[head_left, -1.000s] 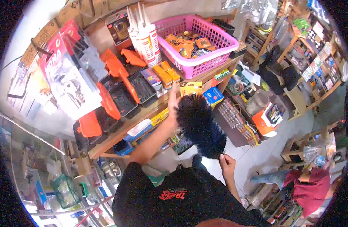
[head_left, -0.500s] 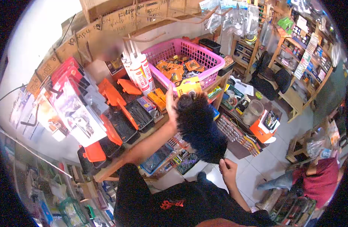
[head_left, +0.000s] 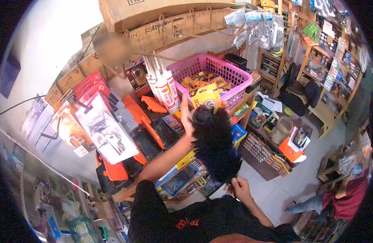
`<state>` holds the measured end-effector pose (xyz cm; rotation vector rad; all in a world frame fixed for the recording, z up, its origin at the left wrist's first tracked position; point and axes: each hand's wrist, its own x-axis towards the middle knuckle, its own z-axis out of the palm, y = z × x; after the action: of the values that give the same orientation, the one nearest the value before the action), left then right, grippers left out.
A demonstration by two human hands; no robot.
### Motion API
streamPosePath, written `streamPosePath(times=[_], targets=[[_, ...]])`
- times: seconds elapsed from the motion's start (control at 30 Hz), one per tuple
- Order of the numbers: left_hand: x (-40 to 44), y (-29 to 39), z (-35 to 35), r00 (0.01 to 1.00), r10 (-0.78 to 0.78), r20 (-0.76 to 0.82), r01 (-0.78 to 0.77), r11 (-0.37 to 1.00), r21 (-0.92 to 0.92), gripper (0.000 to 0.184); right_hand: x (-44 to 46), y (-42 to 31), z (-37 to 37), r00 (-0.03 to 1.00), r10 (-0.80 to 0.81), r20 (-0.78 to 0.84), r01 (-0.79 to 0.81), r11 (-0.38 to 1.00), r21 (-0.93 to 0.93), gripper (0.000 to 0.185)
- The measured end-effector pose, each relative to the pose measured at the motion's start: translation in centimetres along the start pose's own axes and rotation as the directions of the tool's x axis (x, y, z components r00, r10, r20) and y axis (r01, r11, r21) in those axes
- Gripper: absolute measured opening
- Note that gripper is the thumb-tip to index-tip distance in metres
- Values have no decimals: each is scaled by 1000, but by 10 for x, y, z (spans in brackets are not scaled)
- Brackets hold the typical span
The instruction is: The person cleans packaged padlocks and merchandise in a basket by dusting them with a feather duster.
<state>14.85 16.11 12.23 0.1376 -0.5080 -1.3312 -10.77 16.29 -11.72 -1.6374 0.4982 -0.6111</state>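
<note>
My left hand (head_left: 187,120) is wrapped at the left edge of a yellow package (head_left: 206,95) with a round grey item on its front. The package is upright and slightly tilted, in front of a pink basket (head_left: 240,77) with orange packets. A black fluffy object (head_left: 215,141), like a duster, hangs between my hands and hides part of the left fingers. At its lower end my right hand (head_left: 240,188) is closed in a pinch. What exactly the right fingers grip is hidden.
White tubes (head_left: 164,91) stand left of the basket. Black bins with orange lids (head_left: 134,109) line the wooden shelf, beside hanging packs (head_left: 107,125). A person in a red top (head_left: 348,198) is at the lower right. Stocked shelves (head_left: 332,60) stand behind.
The yellow package has risen from near the shelf edge to in front of the basket, with my left hand. My right hand stays at the lower end of the fluffy object. The view has shifted.
</note>
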Motion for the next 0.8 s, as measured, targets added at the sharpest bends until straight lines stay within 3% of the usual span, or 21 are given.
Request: streamPosePath(times=[0.03,0.1,0.17,0.3,0.4,0.43,0.5,0.53,0.6,0.67,0.7,0.73,0.8], targets=[[0,3,0,1000,-28,-13,28,1000,-1,92,-7,-4,-2,1000,29,6,-29,993,117,37],[7,15,-18,998,-29,-53,28,999,-23,100,-4,-31,-2,999,4,-33,0,996,92,36],[9,15,-18,983,-58,175,86,984,-156,103,1,-57,-1,998,7,-57,-1,996,89,34],[-1,20,9,986,9,164,-15,999,37,90,7,-88,11,997,9,-83,6,985,174,29],[-8,13,27,985,83,153,-97,991,88,86,-6,-41,18,995,0,-97,6,998,61,28],[-3,13,16,981,55,185,-69,995,69,87,-9,-20,25,990,-37,-136,56,989,138,26],[1,8,5,974,50,220,-72,993,95,87,-21,-19,30,980,41,-195,-3,982,189,25],[-3,-2,5,997,68,34,-67,997,-31,85,-19,-19,30,973,68,-220,-20,977,214,24],[0,-4,8,977,154,148,-147,988,-51,82,-16,-35,31,971,120,-209,-68,968,242,23],[11,-5,-17,973,205,105,-225,939,258,81,-9,-76,28,968,185,-170,-141,959,245,23],[16,-5,-29,970,230,84,-244,881,405,80,-5,-55,31,971,56,-230,-11,981,193,26],[18,5,-27,997,1,72,-3,1000,31,80,-6,-38,31,972,54,-228,-5,978,210,27],[5,-6,-4,996,-61,64,63,998,-20,81,-6,-8,26,978,25,-207,25,971,237,28]])
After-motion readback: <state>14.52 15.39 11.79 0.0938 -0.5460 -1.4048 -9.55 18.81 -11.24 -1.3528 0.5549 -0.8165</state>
